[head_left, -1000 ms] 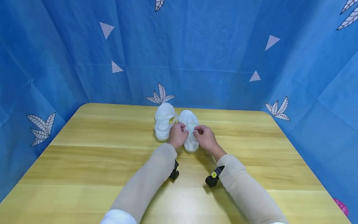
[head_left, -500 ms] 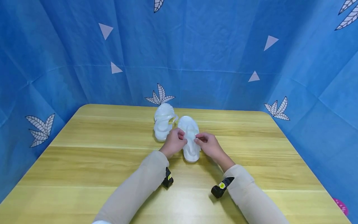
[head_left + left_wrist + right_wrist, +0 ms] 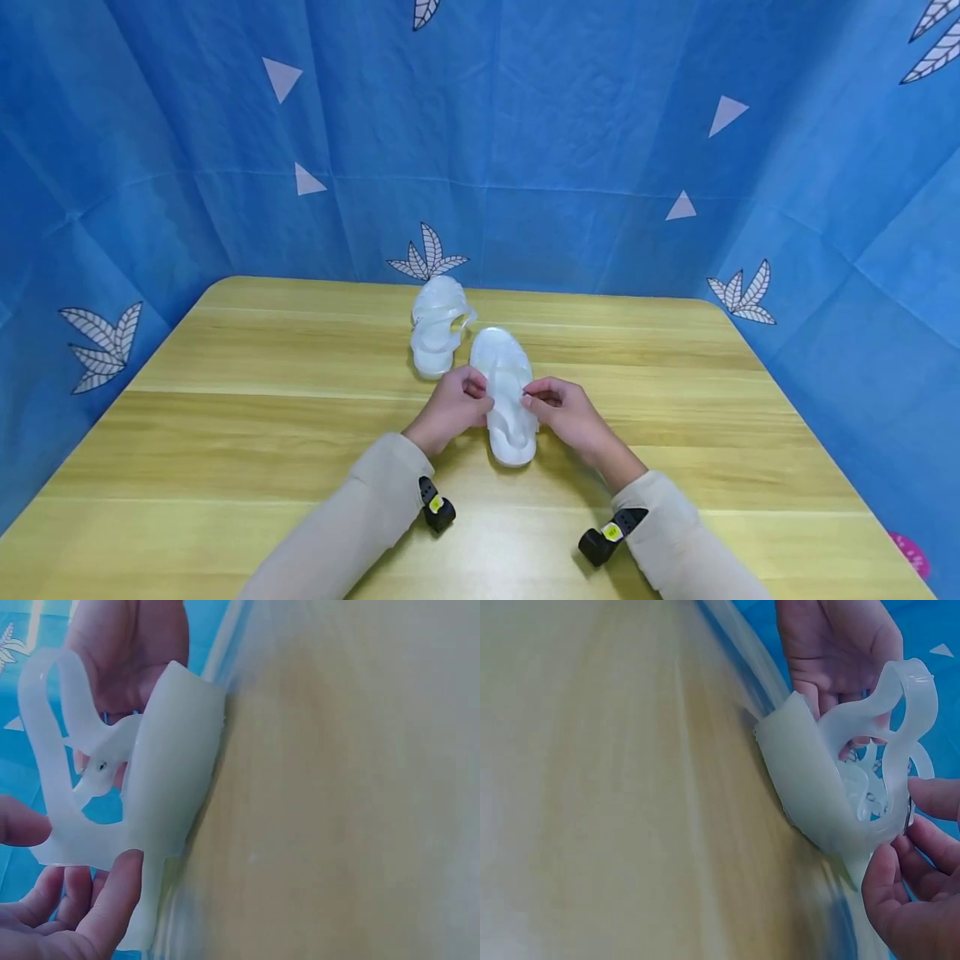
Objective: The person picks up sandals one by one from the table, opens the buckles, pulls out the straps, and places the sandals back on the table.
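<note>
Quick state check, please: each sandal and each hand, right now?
Near sandal: sole down, being held; strap fastening unclear.
Far sandal: sole down on the table, untouched.
Left hand: pinching the near sandal's strap.
Right hand: pinching the near sandal's strap.

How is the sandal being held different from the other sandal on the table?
The left grip and right grip pinch the held sandal; neither touches the other sandal. The held sandal is closer to the head camera, while the other sandal sits farther back, near the blue curtain. In the head view, the held sandal's far end leans left; the other sandal's leans slightly right. Both are whitish with straps.
</note>
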Tool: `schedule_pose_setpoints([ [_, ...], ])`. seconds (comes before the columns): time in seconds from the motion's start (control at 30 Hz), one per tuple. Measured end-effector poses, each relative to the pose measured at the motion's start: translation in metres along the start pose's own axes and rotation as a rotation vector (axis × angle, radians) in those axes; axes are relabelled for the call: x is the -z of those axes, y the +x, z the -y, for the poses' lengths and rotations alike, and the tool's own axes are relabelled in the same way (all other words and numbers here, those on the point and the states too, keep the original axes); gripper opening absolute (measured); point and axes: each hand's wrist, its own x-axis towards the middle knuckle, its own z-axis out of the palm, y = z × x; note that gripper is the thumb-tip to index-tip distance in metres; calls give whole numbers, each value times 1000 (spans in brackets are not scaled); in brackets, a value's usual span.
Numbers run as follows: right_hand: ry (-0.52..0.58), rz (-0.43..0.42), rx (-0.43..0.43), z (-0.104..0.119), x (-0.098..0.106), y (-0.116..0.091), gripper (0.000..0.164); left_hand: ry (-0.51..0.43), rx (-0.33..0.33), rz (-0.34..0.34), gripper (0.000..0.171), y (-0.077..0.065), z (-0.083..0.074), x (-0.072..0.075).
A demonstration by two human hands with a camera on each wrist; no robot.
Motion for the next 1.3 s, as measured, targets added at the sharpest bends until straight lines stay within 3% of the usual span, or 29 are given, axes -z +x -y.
schedule_pose_setpoints([
  [0.3,47,64,-7,-6,-6,-12,27,-40,30,74,20,-13,9,5],
  [0.6,67,126,5,-5,-7,-23,30,-77,28,143,20,-25,8,11],
  [0.97,215,191,7,-9,-3,-26,38,-88,36,187,23,-28,5,15],
  [1.17,269,200,-41,-17,6,-26,39,-26,11,193,36,-22,2,16],
  [1.3,271,212,-57,-22,11,-27,34,85,-73,172,40,-14,-3,14],
])
